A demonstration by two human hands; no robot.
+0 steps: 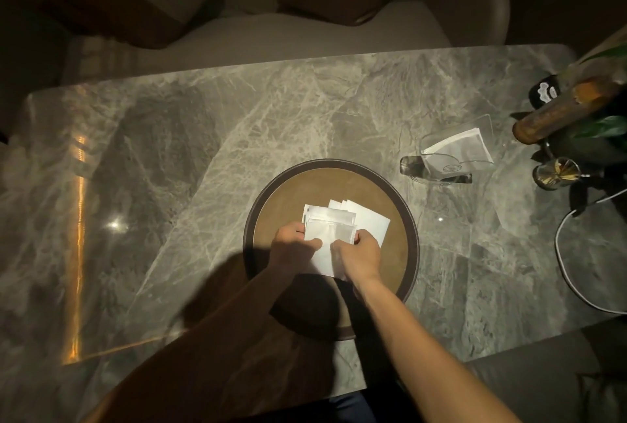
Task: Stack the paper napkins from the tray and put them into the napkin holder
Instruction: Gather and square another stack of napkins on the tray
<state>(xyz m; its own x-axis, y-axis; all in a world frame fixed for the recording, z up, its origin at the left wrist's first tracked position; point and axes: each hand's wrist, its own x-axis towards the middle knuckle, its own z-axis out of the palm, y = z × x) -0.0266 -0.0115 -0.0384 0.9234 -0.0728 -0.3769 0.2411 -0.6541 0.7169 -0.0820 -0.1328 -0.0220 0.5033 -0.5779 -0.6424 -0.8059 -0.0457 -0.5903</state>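
From my head camera, my left hand [294, 246] and right hand [360, 254] both pinch the loose white paper napkins [330, 231], gathering them over the round brown tray [403, 219] on the grey marble table [203, 168], so I judge I am mid-stacking. A few sheets fan out crooked toward the far right. Next I should square the edges, then carry the bundle to the clear acrylic napkin holder [458, 148], standing well apart at my right.

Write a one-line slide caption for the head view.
Both hands, left hand and right hand, gather white paper napkins on a round brown tray; clear napkin holder waits beyond.
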